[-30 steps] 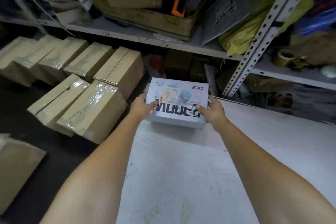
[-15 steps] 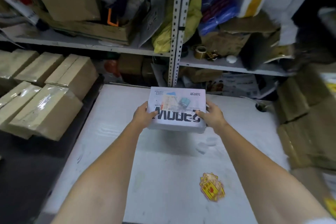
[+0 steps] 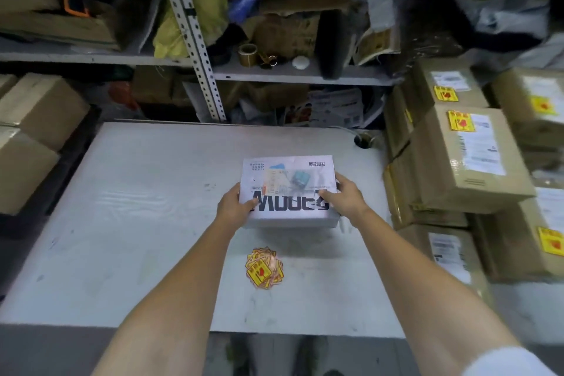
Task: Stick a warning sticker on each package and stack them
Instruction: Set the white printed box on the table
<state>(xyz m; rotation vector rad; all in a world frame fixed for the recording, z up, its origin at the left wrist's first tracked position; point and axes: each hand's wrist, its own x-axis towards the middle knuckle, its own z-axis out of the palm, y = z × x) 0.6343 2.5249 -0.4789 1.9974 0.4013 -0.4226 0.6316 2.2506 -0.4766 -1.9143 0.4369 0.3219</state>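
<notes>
The table (image 3: 137, 223) shows wide white surface left of the box (image 3: 290, 189). Yellow-labelled cartons (image 3: 451, 168) crowd its right edge. The box, over the middle, bears bold upside-down lettering, partly covered. The left hand (image 3: 235, 207) and right hand (image 3: 345, 198) grip its sides. Stickers (image 3: 265, 267) lie nearer.

The table (image 3: 122, 223) fills the middle of the frame. A box (image 3: 290, 189) is at its centre, held by the left hand (image 3: 233, 207) at its left edge and the right hand (image 3: 345, 201) at its right. Stickers (image 3: 265, 267) lie on the table just below the box. Parcels (image 3: 464, 162) are stacked at right, cartons (image 3: 39, 107) stand at left, and a shelf (image 3: 290, 75) runs across the top.
</notes>
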